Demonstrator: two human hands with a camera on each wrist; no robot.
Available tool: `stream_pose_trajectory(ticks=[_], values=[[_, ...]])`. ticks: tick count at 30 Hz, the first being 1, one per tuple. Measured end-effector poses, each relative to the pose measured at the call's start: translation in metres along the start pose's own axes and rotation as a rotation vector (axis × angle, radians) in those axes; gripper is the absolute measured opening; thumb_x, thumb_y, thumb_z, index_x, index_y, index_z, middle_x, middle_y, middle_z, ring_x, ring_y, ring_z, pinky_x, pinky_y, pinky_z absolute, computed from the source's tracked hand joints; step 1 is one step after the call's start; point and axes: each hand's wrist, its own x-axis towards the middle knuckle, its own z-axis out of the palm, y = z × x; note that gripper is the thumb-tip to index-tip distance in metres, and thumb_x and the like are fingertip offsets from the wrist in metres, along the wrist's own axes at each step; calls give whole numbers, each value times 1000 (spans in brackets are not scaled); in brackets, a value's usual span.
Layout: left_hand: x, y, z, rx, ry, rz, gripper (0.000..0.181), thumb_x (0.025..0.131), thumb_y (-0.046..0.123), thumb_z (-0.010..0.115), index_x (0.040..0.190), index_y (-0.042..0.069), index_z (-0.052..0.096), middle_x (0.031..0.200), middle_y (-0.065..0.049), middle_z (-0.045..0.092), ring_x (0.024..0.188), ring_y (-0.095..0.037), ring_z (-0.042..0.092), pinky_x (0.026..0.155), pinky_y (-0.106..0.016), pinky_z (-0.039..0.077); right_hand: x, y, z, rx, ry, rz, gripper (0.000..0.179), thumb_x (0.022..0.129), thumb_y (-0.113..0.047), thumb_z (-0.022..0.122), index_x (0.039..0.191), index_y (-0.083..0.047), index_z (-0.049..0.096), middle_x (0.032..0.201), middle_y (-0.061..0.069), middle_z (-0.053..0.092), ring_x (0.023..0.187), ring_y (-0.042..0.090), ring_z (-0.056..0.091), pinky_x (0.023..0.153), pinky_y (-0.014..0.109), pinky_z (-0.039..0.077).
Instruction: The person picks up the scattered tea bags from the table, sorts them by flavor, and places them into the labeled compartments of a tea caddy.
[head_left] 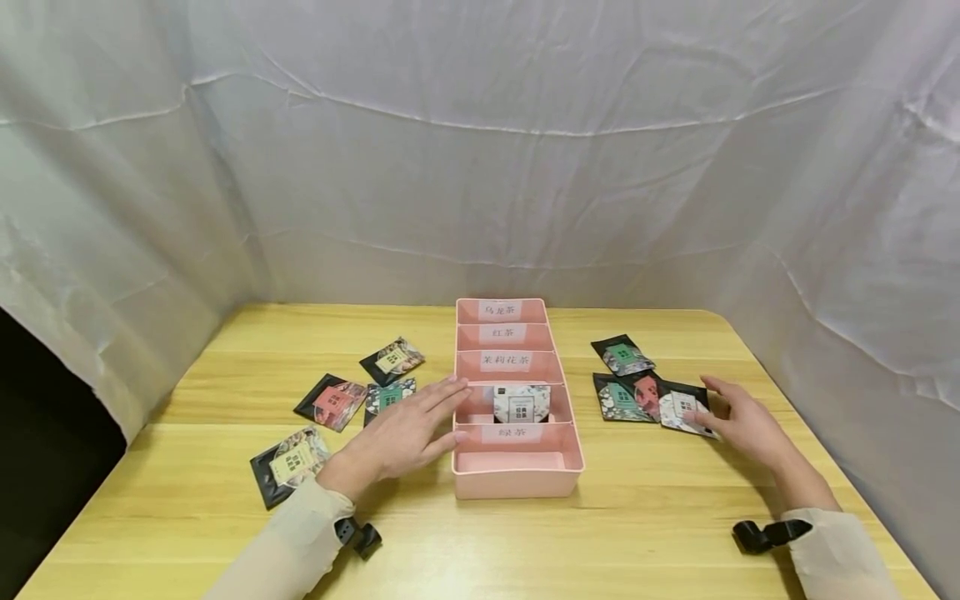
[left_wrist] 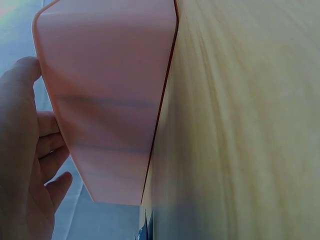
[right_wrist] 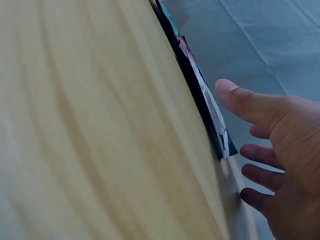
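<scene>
My left hand (head_left: 403,429) rests along the left rim of a pink divided box (head_left: 517,485), thumb and fingers loosely extended at its edge. One compartment holds a white-patterned tea sachet (head_left: 522,403), standing up. On the right, my right hand (head_left: 752,427) is spread at a white-labelled tea sachet (head_left: 681,408), thumb over its near edge and fingers beyond its far end. In the right wrist view a gap shows between the thumb and that sachet (right_wrist: 212,110). It lies beside a red-labelled sachet (head_left: 647,395), partly covered by its neighbours.
Green-labelled sachets (head_left: 622,356) lie right of the box. Left of it are yellow-labelled sachets (head_left: 291,467), a red-labelled one (head_left: 335,402) and a green-labelled one (head_left: 382,395) partly behind my left hand. Paper labels (head_left: 506,361) mark the compartments. A pale curtain (head_left: 480,183) hangs around the wooden table (head_left: 660,533).
</scene>
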Motion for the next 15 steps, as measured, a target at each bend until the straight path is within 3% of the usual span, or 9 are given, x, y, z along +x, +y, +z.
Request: stream_pose_trajectory(ticks=[6, 15], values=[[-1, 0, 0, 6, 9, 1, 68, 103, 52, 36, 154, 8, 29, 157, -13, 30, 143, -29, 28, 116, -44, 24, 0, 7, 6, 2, -10, 34, 101, 87, -55, 67, 154, 3, 17, 148, 39, 27, 133, 59, 24, 103, 71, 25], [0, 0, 2, 5, 12, 13, 67, 103, 51, 37, 154, 7, 30, 157, -13, 30, 143, -31, 29, 116, -44, 24, 1, 14, 9, -43, 12, 2, 103, 87, -53, 69, 152, 7, 18, 146, 40, 28, 130, 59, 28, 101, 70, 28]])
